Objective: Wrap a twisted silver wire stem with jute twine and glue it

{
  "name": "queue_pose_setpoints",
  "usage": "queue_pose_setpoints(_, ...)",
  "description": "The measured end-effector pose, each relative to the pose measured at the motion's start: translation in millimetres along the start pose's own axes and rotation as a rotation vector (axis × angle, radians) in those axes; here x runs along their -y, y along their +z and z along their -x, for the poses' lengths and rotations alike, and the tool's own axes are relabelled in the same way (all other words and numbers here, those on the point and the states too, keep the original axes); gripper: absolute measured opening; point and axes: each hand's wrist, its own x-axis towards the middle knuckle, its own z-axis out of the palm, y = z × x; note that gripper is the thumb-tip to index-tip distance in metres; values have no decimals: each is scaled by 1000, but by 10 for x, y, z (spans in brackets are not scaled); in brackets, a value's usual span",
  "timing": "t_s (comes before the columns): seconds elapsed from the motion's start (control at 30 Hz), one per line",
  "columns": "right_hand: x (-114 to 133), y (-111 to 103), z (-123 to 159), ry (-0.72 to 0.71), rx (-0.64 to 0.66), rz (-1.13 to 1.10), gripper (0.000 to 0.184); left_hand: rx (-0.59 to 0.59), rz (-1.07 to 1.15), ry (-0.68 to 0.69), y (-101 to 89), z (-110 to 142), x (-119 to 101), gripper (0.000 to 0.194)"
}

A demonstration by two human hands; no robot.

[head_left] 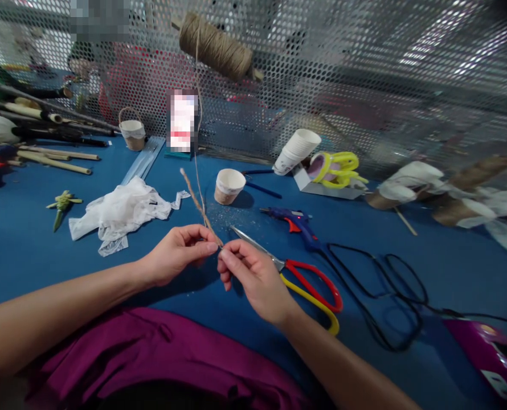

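Note:
My left hand point(183, 250) pinches a thin stem wrapped in brown twine point(197, 200), which tilts up and to the left above the table. Against its lower end, my right hand point(251, 276) is closed with thumb and fingertips together. A strand of twine runs from the stem up to the twine spool point(216, 48) hanging on the mesh. Beyond the hands stands a paper cup point(230, 187) with a brown wrapped base and white lace rim. Scissors point(309, 276) with red and yellow handles lie beside and partly behind my right hand.
A blue glue gun point(298, 224) lies to the right, its black cable looping over the table. White lace point(127, 208) is heaped at the left. Stacked paper cups point(298, 151), yellow tape rolls point(336, 169), a small handled basket point(133, 134) and a phone point(182, 121) stand near the mesh.

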Motion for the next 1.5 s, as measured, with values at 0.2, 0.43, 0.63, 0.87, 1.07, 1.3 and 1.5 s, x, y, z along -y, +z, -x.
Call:
queue_pose_setpoints(0.2, -9, 6, -10, -11, 6, -118, 17, 15, 128, -95, 24, 17, -42, 19)
queue_pose_setpoints(0.43, -8, 41, -5, 60, 58, -328, 17, 21, 143, -101, 35, 22, -67, 23)
queue_pose_setpoints(0.63, 24, 35, -7, 193, 173, -535, 19, 52, 27, -57, 6, 16, -74, 25)
queue_pose_setpoints(0.87, 23, 28, -2, 165, 147, -497, 19, 35, -188, 63, 1, 20, -103, 21)
queue_pose_setpoints(1.07, 28, 22, 1, 233, 239, -610, 20, 104, -10, -36, -23, 9, -74, 23)
queue_pose_setpoints(1.3, 17, 28, -13, 196, 193, -448, 20, 90, -78, 33, -35, 15, -60, 23)
queue_pose_setpoints(1.5, 3, 29, 11, -240, -158, 381, 8, -19, -127, 91, 6, 11, -13, 20)
